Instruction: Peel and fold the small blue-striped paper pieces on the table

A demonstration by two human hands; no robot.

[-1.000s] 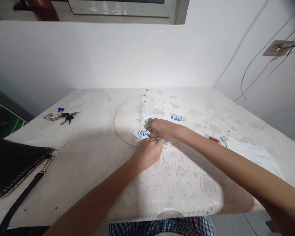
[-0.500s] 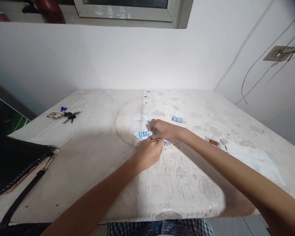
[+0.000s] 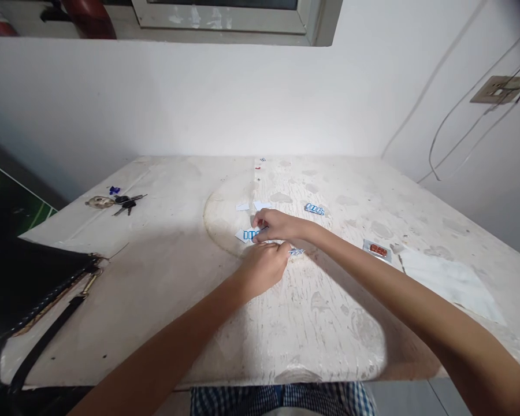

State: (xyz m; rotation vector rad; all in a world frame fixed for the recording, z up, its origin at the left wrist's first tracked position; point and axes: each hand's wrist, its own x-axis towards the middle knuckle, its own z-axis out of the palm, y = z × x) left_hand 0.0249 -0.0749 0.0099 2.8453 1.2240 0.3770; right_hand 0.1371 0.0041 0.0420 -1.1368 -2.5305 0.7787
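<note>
On table (image 3: 156, 277), blue-patterned strip (image 3: 248, 235) left-to-right

Just one head cam, fairly close, looking forward and down over the table (image 3: 134, 283) to the wall (image 3: 242, 98) behind.

My right grip (image 3: 276, 224) has slid a little to the left in the last half second, so my fingers (image 3: 258, 236) now lie over the right end of the blue-printed paper (image 3: 248, 235) and hide more of its row of boxes. My right forearm (image 3: 366, 273) no longer cuts across the near edge of the small packet (image 3: 378, 251), which it overlapped in my view a second ago.
</note>
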